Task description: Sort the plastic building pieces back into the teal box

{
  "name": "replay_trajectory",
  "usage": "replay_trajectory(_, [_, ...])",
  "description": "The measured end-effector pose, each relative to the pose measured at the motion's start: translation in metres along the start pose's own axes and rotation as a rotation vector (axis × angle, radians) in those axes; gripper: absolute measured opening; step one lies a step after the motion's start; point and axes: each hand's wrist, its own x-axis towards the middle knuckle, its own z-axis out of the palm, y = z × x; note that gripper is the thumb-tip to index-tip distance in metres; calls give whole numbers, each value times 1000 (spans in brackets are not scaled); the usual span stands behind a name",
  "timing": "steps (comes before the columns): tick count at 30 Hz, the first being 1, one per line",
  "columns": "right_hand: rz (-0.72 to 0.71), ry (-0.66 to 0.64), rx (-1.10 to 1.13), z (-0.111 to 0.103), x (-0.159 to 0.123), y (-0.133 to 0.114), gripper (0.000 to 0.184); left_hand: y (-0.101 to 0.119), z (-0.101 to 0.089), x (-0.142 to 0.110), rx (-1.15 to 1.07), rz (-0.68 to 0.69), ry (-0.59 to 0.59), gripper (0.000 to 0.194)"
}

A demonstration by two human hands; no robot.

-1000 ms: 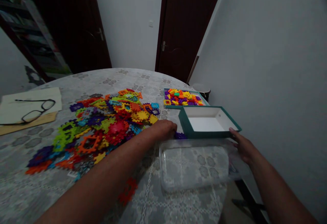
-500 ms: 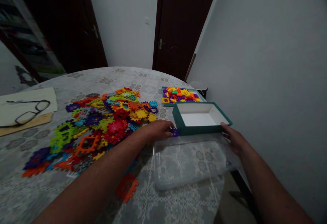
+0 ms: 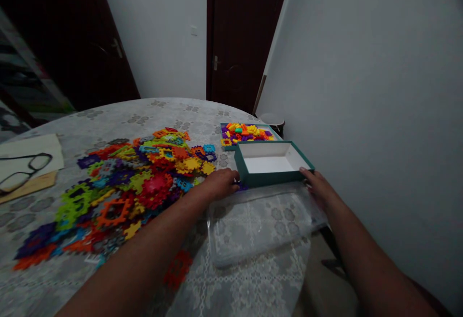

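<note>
The green box (image 3: 273,177) with a white inside stands open side up on the table. My right hand (image 3: 318,184) grips its front right corner, with the thumb on the rim. My left hand (image 3: 222,184) is at its front left corner, fingers curled down on a purple plastic piece (image 3: 241,186), which is partly hidden. Just in front of the box lies a clear plastic cover (image 3: 260,227), its right end passing under my right hand. To the left spreads a heap of colourful toothed plastic building pieces (image 3: 144,182).
Behind the box, a shallow tray (image 3: 277,133) holds small colourful plastic pieces. An orange toothed piece (image 3: 177,269) lies near the front. Glasses (image 3: 31,162) rest on papers at the left. The patterned tablecloth (image 3: 133,119) covers a round table, with a wall close on the right.
The view has turned slightly right, so everything sits further left. Both hands stay at the box's front corners. The left fingers now cover more of the purple piece.
</note>
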Motion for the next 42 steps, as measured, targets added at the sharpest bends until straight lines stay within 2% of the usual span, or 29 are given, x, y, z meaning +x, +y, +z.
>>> replay_trajectory(6, [-21, 37, -55, 2, 5, 0, 39, -1, 2, 6, 70, -56, 0, 45])
replay_trajectory(10, [20, 5, -28, 6, 11, -4, 38, -1, -3, 9, 100, -62, -26, 41])
replay_trajectory(18, [-26, -52, 112, 9, 9, -3, 36, -4, -5, 15, 100, -34, -69, 31])
replay_trajectory(20, [-57, -94, 146, 7, 3, -2, 39, -5, -5, 18, 86, -26, -78, 26])
replay_trajectory(23, [-111, -184, 160, 0, -6, 2, 55, -6, -5, 19, 64, -27, -89, 22])
replay_trajectory(26, [-170, -251, 95, -7, -11, 10, 77, -6, -6, 19, 42, -23, -99, 24])
replay_trajectory(29, [-189, -244, 27, -13, -9, 17, 88, -5, -6, 20, 39, -32, -109, 28])
replay_trajectory(34, [-211, -175, -81, -24, 9, 24, 82, -3, -6, 22, 70, -67, -115, 36])
replay_trajectory(42, [-444, -320, -326, -48, 41, 39, 75, 2, -12, 16, 52, -49, -156, 27])
